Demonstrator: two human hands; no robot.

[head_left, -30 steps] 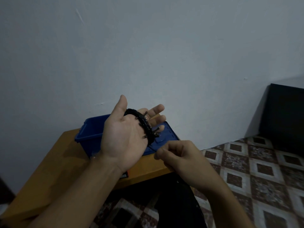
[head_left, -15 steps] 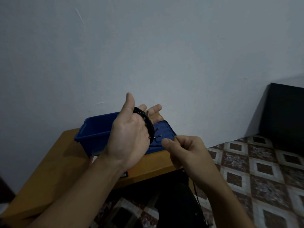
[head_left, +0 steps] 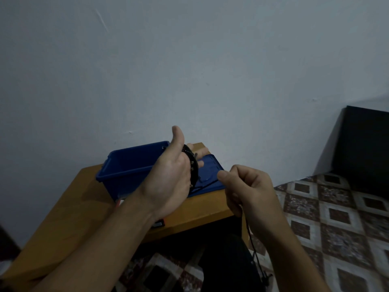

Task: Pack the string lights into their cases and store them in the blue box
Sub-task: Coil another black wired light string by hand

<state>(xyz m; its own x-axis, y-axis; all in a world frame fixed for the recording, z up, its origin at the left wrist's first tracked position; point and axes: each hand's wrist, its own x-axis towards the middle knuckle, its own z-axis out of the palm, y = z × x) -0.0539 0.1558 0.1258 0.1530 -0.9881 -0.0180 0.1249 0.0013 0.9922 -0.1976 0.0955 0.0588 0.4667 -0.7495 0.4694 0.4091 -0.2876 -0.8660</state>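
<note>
**Two hands held black string lights in front of a blue box**

A wooden table [head_left: 69,218] stood against a pale wall [head_left: 189,70]. The blue box [head_left: 126,165] sat on it with its top open, close to the wall.

The left hand [head_left: 170,178] was raised on edge in front of the box's right end. Its thumb pointed up and its fingers were straight and together, not curled. The black string lights [head_left: 192,165] were wound in a coil round those fingers, at the right end of the box and above the table. Small bulbs stuck out of the coil. A small red-edged item [head_left: 159,223] showed under the left wrist, in front of the box. It was too hidden to tell what it was.

A blue lid [head_left: 210,171] lay flat on the table just right of the box. Further right of the box, past the lid, the right hand [head_left: 250,190] had its fingers curled. Its thumb and forefinger pinched a thin loose strand [head_left: 251,239] of the string lights. The strand ran from the coil across the lid to this hand, then hung below the hand, lower than the table edge.

Well to the right of the box lay a patterned tiled floor [head_left: 347,218]. A dark block [head_left: 366,144] stood on the floor against the wall.
</note>
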